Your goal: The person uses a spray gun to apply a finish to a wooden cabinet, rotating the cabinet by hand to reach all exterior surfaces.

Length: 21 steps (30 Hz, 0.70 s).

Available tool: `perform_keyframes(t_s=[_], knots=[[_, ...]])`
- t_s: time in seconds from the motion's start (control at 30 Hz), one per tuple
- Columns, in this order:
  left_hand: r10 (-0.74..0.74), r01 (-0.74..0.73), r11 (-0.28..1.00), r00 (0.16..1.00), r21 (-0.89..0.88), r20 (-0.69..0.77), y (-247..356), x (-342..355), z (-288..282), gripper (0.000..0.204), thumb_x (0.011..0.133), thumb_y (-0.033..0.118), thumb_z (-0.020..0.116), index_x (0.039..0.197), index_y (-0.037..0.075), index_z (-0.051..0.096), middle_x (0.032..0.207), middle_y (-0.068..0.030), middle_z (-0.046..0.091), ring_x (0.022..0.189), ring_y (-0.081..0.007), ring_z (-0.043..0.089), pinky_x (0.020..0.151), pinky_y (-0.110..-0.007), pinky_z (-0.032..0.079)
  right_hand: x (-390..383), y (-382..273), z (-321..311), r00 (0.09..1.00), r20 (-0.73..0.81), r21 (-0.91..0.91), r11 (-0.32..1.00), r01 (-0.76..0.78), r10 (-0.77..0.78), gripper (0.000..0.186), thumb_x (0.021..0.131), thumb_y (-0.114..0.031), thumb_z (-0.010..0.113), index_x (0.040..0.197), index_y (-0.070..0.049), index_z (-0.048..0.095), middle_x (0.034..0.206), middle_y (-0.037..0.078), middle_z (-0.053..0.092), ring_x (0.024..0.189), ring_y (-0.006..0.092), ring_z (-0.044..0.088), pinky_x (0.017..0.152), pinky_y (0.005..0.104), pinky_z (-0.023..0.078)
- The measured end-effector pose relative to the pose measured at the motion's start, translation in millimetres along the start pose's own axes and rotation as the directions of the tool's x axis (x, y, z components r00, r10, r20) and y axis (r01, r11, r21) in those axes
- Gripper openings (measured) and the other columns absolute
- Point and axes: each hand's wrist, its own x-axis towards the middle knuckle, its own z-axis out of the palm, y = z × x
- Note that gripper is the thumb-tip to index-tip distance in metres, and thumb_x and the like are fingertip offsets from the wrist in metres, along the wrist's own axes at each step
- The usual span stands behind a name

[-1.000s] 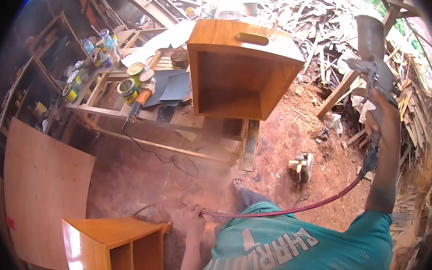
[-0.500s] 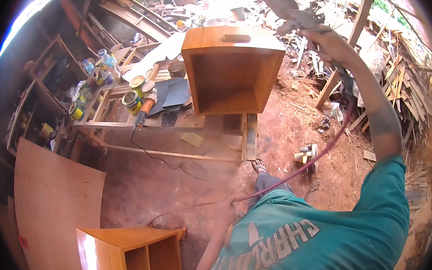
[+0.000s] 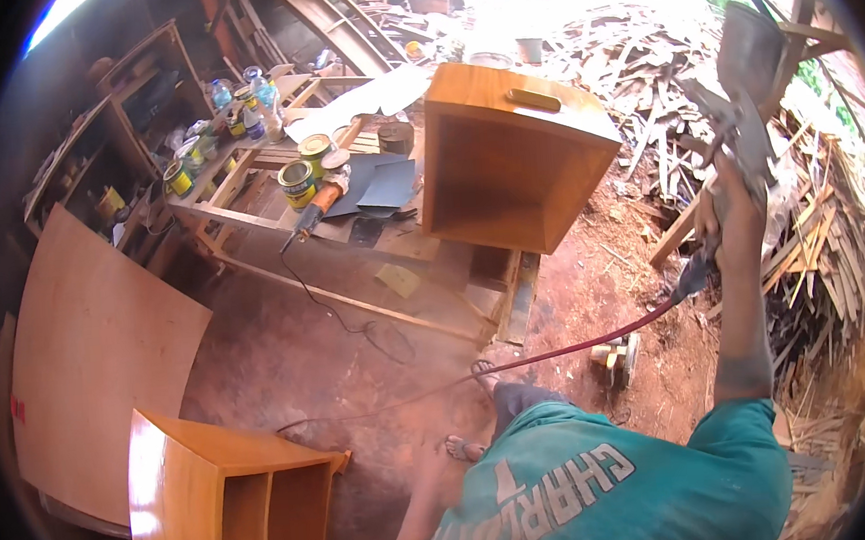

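Note:
My right hand [image 3: 733, 211], raised at the right, is closed around the handle of a spray gun [image 3: 741, 118] with a grey cup on top. A dark red hose [image 3: 568, 349] runs from the gun's lower end across to the left. To the left of the gun, apart from it, a varnished orange-brown wooden drawer [image 3: 584, 119] rests on a slatted workbench [image 3: 249, 223], its hollow side facing me. My left hand [image 3: 440, 458] hangs low beside my shirt, smeared by motion, and its fingers cannot be made out.
Paint cans [image 3: 297, 183], an orange power tool [image 3: 316, 214] and dark sheets [image 3: 386, 185] lie on the bench. A glossy wooden cabinet [image 3: 178, 498] stands at lower left beside a leaning plywood panel [image 3: 108, 363]. A small machine [image 3: 615, 360] sits on the dirt floor; scrap wood [image 3: 638, 55] is piled behind.
My right hand has swung right and lower with the spray gun, away from the drawer. The view has shifted, and my left hand sits lower in it.

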Motion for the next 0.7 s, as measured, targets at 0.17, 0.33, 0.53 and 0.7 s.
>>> perform_keyframes(t_s=[0.17,0.33,0.53,0.7], knots=[[-0.159,0.074,0.982,0.811,0.172,0.563,-93.3,-91.7,43.5,0.028,0.084,0.023,0.062,0.103,0.006,0.073,0.102,-0.0165,0.071,0.100,-0.0349,0.065,0.087,-0.045,0.052,-25.5,26.0,0.4,0.970,0.225,0.242,0.959,-0.147,0.092,0.040,0.104,-0.030,0.049,0.128,0.001,0.055,0.098,0.017,0.070,0.039,0.0096,0.039,0.037,0.0259,0.039],[-0.179,0.197,0.980,0.814,0.027,0.553,-127.1,-160.1,33.0,0.028,0.084,0.029,0.062,0.096,0.009,0.076,0.100,-0.0156,0.073,0.094,-0.0321,0.069,0.084,-0.043,0.055,-42.2,41.9,64.2,0.884,0.453,0.276,0.924,-0.263,0.117,0.047,0.105,-0.030,0.043,0.138,0.003,0.046,0.131,0.023,0.059,0.046,0.0116,0.050,0.049,0.0294,0.052],[-0.724,0.765,0.595,0.643,-0.245,0.249,-142.4,-156.1,64.2,0.036,0.085,0.029,0.062,0.105,0.001,0.073,0.099,-0.0198,0.074,0.092,-0.0348,0.071,0.082,-0.045,0.056,-56.6,95.6,125.7,0.775,0.613,0.090,0.962,-0.259,0.151,0.056,0.106,-0.041,0.040,0.142,0.002,0.041,0.132,0.016,0.059,0.064,0.0179,0.067,0.065,0.0329,0.058],[-0.712,0.723,0.650,0.687,-0.235,0.146,-110.7,-77.7,55.4,0.039,0.092,0.031,0.060,0.120,0.006,0.068,0.126,-0.0199,0.065,0.116,-0.0335,0.063,0.099,-0.043,0.048,-63.1,147.3,176.6,0.521,0.850,0.083,0.956,-0.280,0.079,0.052,0.107,-0.044,0.038,0.128,0.000,0.053,0.075,0.010,0.062,0.065,0.0169,0.061,0.067,0.0277,0.049]])
